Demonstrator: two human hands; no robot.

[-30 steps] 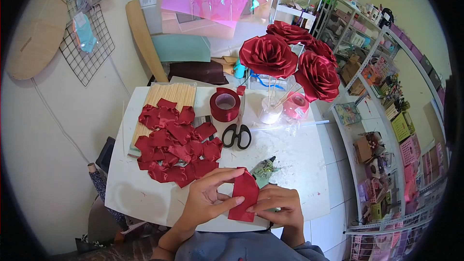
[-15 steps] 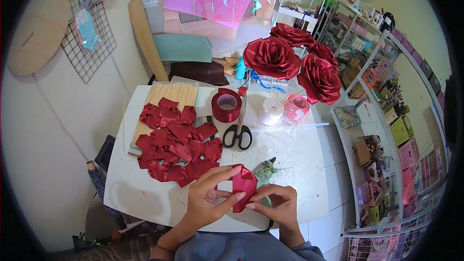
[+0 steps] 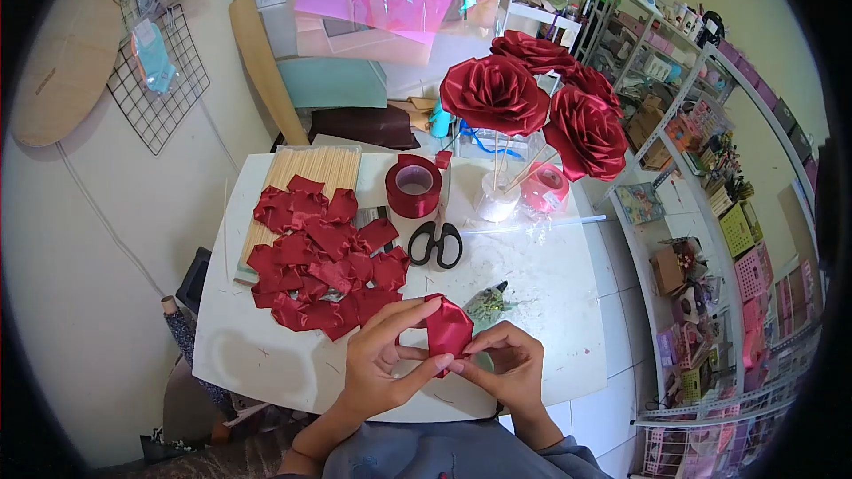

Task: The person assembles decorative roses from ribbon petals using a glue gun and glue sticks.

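Note:
Both my hands pinch one folded piece of dark red satin ribbon (image 3: 448,326) above the near edge of the white table (image 3: 550,293). My left hand (image 3: 386,362) grips its left side with thumb and fingers. My right hand (image 3: 504,365) holds its lower right side. A heap of several folded red ribbon petals (image 3: 318,259) lies to the left, just beyond my left hand. A glue gun (image 3: 487,303) lies on the table right behind the ribbon piece.
Black-handled scissors (image 3: 436,244), a red ribbon roll (image 3: 413,187), a pink ribbon roll (image 3: 545,188) and a pack of wooden sticks (image 3: 311,173) lie farther back. Three finished red ribbon roses (image 3: 493,93) stand in a white holder (image 3: 497,201). Crowded shelves (image 3: 710,177) line the right side.
The ribbon piece was a long flat strip; it is folded shorter and more compact between my fingers. Both hands have stayed in the same place at the table's near edge.

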